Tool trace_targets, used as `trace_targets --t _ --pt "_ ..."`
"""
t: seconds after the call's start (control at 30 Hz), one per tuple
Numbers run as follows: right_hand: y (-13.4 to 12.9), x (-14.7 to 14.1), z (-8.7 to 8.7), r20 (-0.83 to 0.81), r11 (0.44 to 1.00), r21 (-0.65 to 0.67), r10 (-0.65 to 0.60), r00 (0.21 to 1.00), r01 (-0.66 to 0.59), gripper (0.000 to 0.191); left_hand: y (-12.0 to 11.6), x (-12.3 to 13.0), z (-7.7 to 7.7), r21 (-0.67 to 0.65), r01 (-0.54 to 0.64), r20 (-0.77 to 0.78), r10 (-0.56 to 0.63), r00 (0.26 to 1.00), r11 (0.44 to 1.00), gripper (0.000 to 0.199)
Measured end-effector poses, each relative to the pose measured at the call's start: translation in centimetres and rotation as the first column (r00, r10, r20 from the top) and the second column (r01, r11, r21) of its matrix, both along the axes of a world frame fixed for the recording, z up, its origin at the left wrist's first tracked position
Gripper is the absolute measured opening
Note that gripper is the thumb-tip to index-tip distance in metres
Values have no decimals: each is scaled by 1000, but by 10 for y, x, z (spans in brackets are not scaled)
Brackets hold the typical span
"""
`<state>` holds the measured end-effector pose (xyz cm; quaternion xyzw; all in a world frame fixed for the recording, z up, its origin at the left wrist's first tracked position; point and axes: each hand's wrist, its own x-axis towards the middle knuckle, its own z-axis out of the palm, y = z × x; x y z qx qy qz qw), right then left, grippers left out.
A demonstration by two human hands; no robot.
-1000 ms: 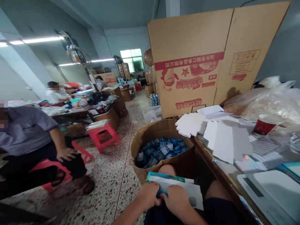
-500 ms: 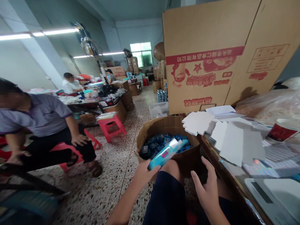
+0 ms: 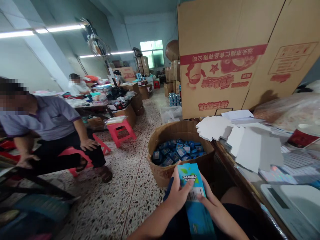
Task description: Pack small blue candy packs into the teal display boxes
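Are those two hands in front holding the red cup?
No, the left hand and right hand hold the blue box, and the red cup is on the table.

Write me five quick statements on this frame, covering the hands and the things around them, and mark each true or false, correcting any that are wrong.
1. The left hand and the right hand both hold the blue packaging. True.
2. The right hand rests on the white scale. False: it is on the blue packaging.
3. Small blue packs lie inside the cardboard tub. True.
4. A red-and-white cup is on the table, right of the white card pieces. True.
5. The white card pieces lie in the cardboard tub. False: they are on the table.
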<state>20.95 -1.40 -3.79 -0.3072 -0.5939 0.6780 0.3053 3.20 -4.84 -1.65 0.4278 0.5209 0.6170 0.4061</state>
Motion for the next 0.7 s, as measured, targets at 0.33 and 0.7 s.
trace_targets --t 0.33,0.7 --pt "-1 -5 -52 -73 860 263 -434 898 437 56 20 36 -19 -174 24 459 60 886 984 60" --pt "-7 -7 -45 -102 877 64 -470 877 477 60 21 37 -16 -173 87 608 36 793 981 61"
